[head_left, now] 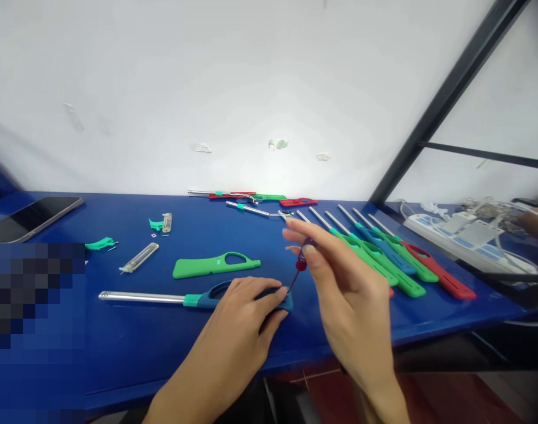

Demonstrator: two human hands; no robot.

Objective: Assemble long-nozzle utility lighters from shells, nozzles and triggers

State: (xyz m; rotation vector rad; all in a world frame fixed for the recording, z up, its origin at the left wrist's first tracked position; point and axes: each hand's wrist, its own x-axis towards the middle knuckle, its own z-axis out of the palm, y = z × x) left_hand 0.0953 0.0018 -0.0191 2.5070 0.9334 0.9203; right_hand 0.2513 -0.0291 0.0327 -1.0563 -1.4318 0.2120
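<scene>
L hand (246, 312) lies near the table's (131, 341) front edge, fingers together and curled over the handle of 1 blue lighter (193, 300). R hand (339, 282) pinches 1 red-handled screwdriver (300, 265), tip at the lighter's end. Nearby: 1 green shell half (207, 266), 2 clear fuel tanks (138, 258), approx. 6 lighters in a row (410, 271).

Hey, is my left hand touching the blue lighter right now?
Touching. The head view shows the left hand laid over the handle of the blue lighter, fingers curled around it, no gap. The right hand pinches a small screwdriver beside it.
</scene>
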